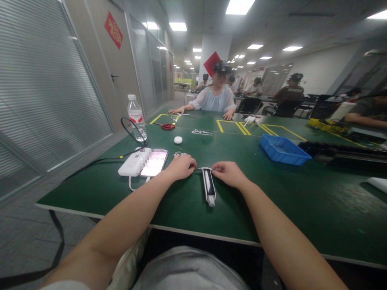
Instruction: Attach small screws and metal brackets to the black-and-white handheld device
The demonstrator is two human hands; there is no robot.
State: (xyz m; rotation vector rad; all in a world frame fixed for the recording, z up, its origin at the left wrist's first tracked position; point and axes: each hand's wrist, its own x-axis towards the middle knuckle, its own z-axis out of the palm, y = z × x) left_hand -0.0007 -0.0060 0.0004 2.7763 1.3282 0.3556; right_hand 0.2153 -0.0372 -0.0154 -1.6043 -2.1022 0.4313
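Observation:
On the green table in front of me lies a long, narrow white case-like object (209, 186) with a dark strip along its middle and a pale tab at its near end. A thin rod-like piece (198, 168) crosses its far end. My left hand (180, 166) pinches the left end of this piece, fingers closed. From the other side, my right hand (229, 173) has thumb and fingers closed at the right end. The fingers partly hide both ends. Several small ring-like parts (179, 153) lie just beyond my left hand.
Left are a phone (155, 163), a white power bank (133, 163), a water bottle (136, 119) and a black cable. Farther off are a small white case (178, 140), red-handled scissors (167, 126) and a metal strip (201, 132). A blue bin (284, 150) stands right. A person sits opposite.

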